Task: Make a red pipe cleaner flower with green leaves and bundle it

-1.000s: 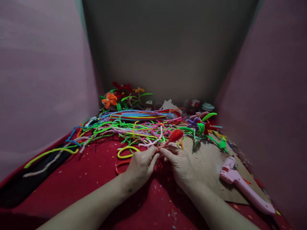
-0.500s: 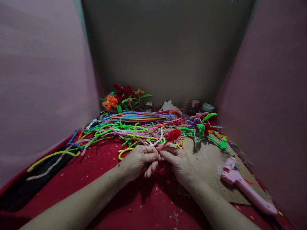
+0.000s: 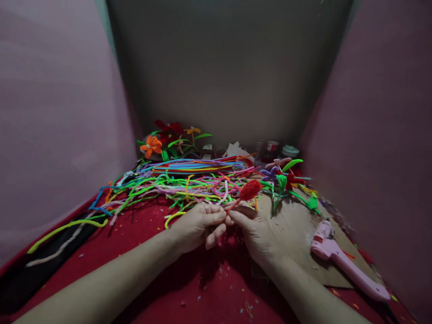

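Observation:
Between my two hands is a red pipe-cleaner petal, a fuzzy oval loop on a thin red stem that points up and to the right. My left hand pinches the lower stem between thumb and fingers. The thumb and fingers of my right hand close on the same stem just beside it. The stem's lower end is hidden by my fingers. Just beyond my hands lies a tangled heap of coloured pipe cleaners, and a yellow pipe cleaner curves out by my left wrist.
A pink glue gun rests on a cardboard sheet at right. Finished pipe-cleaner flowers stand at back left, such as an orange flower, and a purple flower lies at right. Scraps dot the red cloth. Walls enclose the sides.
The red petal has turned and tipped to the right, showing its broader face. Both hands stay close together on the stem. The view has shifted slightly.

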Demonstrator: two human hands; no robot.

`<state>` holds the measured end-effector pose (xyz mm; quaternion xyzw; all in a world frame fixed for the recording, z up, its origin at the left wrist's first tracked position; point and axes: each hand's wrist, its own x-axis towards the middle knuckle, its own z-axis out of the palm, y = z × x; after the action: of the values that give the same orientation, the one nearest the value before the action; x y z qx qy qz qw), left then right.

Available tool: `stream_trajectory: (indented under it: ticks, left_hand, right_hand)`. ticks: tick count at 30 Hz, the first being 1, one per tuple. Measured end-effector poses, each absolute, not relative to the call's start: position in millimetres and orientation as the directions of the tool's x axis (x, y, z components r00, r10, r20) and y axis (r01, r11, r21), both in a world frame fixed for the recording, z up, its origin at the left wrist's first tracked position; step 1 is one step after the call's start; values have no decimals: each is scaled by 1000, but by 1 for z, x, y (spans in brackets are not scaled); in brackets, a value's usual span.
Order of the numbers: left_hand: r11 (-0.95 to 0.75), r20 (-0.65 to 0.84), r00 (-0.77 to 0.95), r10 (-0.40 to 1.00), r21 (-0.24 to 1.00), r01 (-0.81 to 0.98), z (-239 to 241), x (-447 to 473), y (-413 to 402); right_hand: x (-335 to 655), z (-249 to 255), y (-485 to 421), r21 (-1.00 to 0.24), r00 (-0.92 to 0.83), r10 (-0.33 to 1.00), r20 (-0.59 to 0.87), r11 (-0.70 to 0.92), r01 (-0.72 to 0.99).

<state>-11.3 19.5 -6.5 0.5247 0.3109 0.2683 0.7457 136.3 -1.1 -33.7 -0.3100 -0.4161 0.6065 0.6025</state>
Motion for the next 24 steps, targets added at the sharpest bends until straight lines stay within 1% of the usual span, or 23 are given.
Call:
stream_trajectory:
  ticks: [1, 2, 3, 4, 6, 7, 8, 9, 10, 11, 13, 16, 18, 20, 22, 24]
  left_hand:
    - [180, -153, 593, 791, 984, 14, -5, -9, 19]
    - [27, -87, 519, 850, 992, 122, -5, -8, 18]
    - [-138, 14, 454, 891, 960, 242, -5, -7, 18]
    - [-299, 137, 412, 901, 884, 359, -7, -7, 17]
    - [-546, 358, 420, 834, 650, 529, -14, -8, 17]
    - [-620, 423, 453, 785, 540, 570, -18, -9, 17]
    - [-664, 456, 486, 746, 460, 589, -21, -9, 17]
    - [-692, 475, 508, 718, 412, 593, -24, -9, 17]
    - [-705, 486, 518, 704, 392, 591, -25, -9, 17]
    - [-702, 488, 511, 707, 396, 592, -25, -9, 17]
    - [-665, 467, 476, 745, 464, 585, -21, -9, 16]
    - [-558, 376, 421, 825, 657, 507, -10, -8, 14]
    - [-436, 274, 402, 874, 809, 395, -4, -7, 13]
    - [-244, 123, 402, 907, 932, 266, -2, -8, 13]
    - [-66, -5, 434, 901, 987, 149, -3, -9, 14]
    - [30, -62, 470, 880, 997, 75, -5, -11, 15]
  right_hand:
    - [136, -35, 0, -876, -56, 993, 106, 67, -478]
    - [136, -36, 0, -874, -39, 996, 85, 56, -482]
    - [135, -37, 0, -875, -20, 998, 63, 46, -482]
    - [135, -38, 0, -879, -1, 999, 41, 36, -476]
    - [134, -41, -1, -887, 40, 999, 0, 19, -461]
    - [133, -42, -1, -892, 58, 998, -16, 12, -452]
    - [133, -43, -1, -897, 67, 997, -24, 9, -442]
    - [132, -44, -1, -902, 71, 997, -20, 13, -431]
    - [132, -45, -1, -908, 67, 998, -7, 22, -418]
    - [132, -45, -1, -915, 57, 998, 12, 34, -401]
    - [133, -44, -2, -926, 26, 999, 41, 48, -375]
    - [134, -41, -2, -929, -2, 999, 44, 40, -367]
    - [135, -40, -2, -935, -20, 998, 55, 44, -353]
    - [136, -40, -1, -943, -43, 997, 68, 50, -328]
    - [137, -41, -1, -949, -54, 995, 79, 58, -308]
    - [136, -41, -2, -949, -56, 994, 93, 71, -307]
